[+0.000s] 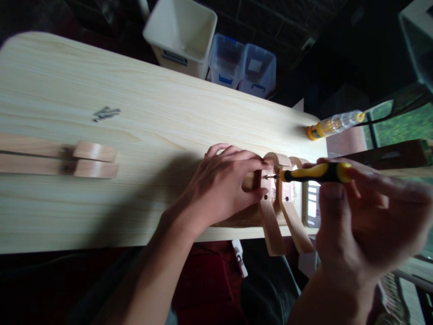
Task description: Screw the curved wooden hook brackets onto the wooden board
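My left hand (225, 183) is closed around a small wooden assembly (275, 212) of curved slats at the table's right end, fingers pressed on its block. My right hand (365, 212) grips a yellow-and-black screwdriver (316, 173) held level, its tip at a screw (267, 177) in the wooden block beside my left fingertips. The slats overhang the near table edge.
The light wooden table (135, 135) carries a few loose screws (106, 113), another wooden slat piece (57, 160) at the left, and a second clear-handled screwdriver (334, 125) at the far right. A cream bin (181, 34) and clear plastic boxes (243, 65) stand beyond the table.
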### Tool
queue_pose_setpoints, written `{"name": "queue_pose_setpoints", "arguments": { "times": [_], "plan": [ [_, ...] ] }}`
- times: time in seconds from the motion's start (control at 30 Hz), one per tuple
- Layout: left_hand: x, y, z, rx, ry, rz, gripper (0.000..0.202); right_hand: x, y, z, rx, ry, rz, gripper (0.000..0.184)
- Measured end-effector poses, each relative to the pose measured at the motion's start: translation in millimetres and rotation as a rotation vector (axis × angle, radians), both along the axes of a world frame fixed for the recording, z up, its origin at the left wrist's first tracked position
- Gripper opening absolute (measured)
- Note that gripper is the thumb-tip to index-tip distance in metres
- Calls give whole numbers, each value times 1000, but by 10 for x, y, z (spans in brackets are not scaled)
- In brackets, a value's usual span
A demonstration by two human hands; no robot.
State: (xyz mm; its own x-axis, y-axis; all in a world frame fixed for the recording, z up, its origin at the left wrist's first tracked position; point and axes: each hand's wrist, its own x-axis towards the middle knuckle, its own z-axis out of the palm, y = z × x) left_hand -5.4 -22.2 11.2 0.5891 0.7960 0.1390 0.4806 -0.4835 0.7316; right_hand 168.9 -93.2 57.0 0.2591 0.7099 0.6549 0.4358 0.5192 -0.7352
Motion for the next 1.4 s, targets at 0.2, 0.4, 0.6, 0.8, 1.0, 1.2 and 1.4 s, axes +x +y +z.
{"name": "queue_pose_setpoints", "arguments": {
  "times": [0.2, 0.4, 0.6, 0.8, 1.0, 1.2, 1.4],
  "plan": [
    [1, -5, -11, 19, 7, 3, 38, -3, 26, -8, 5, -34, 20, 51],
    [5, -9, -31, 30, 6, 11, 37, -28, 16, 17, 3, -27, -5, 54],
    [5, 2, -20, 23, 4, 5, 38, 3, 24, 33, 37, -9, 53, 64],
    [4, -2, -22, 27, 5, 6, 37, 19, 45, 33, 29, 0, 56, 65],
    [-2, -9, -18, 34, 3, 10, 36, 11, 46, 27, 29, -41, 25, 57],
    [-1, -1, -17, 28, 4, 3, 38, -22, 37, 43, 43, -10, 57, 58],
    [-8, -4, -14, 26, -3, -2, 37, 27, 32, 23, 24, -15, 38, 63]
  ]
}}
